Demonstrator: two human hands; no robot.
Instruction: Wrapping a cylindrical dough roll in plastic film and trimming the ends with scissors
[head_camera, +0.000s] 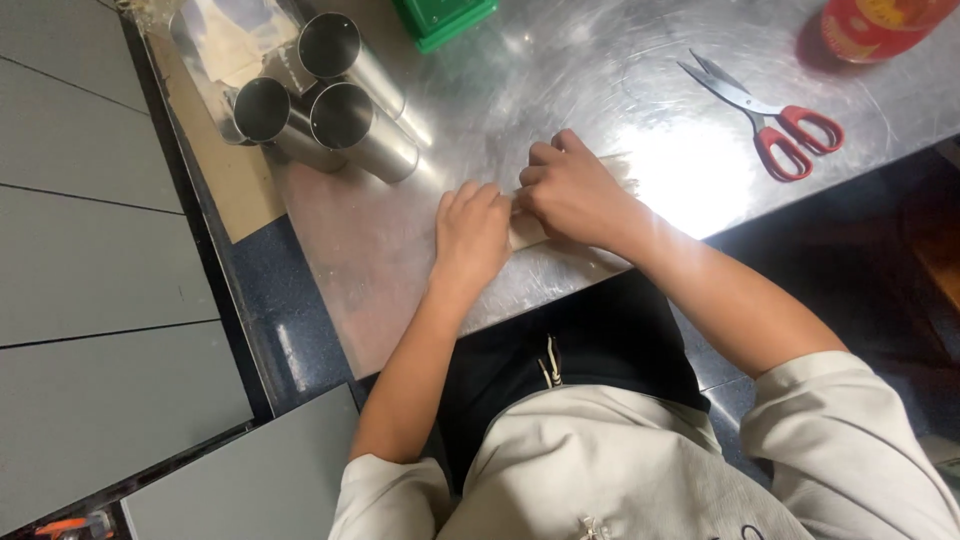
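Cream sleeves and a dark apron fill the bottom of the view, and from them both forearms reach up to a pale flat strip (527, 232) lying on the shiny metal surface (560, 80) near its front edge. Left hand (470, 232) lies flat, fingers loosely spread, pressing the strip's left end; right hand (572, 190) is curled over the strip beside it, fingers bent, pinching or creasing it, though the grip itself is hidden. Judging by this, folding or rolling the strip is the step in hand; any further move calls for steady pressure from both hands. Three steel tubes (330, 100) lie well apart up-left, red-handled scissors (770, 115) well right.
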